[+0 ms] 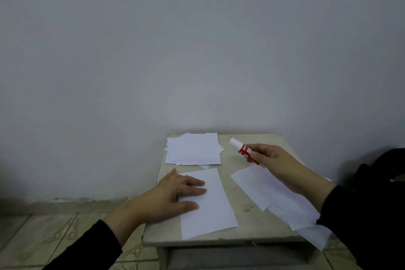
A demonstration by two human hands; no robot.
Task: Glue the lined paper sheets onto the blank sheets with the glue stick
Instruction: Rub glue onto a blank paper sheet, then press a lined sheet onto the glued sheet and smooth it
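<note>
Head view: glue stick (245, 151) pinched in right hand (270, 158) fingers (255, 155).

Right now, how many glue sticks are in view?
1: the red-and-white glue stick held in the right hand above the small table's far right; others could hide under papers.

A small, worn, pale bench (245, 184) stood against the wall, carrying a loose stack of white sheets (192, 149) at its far left corner, one blank sheet (214, 208) near its front, and overlapping lined sheets (274, 195) trailing off its right edge.
</note>
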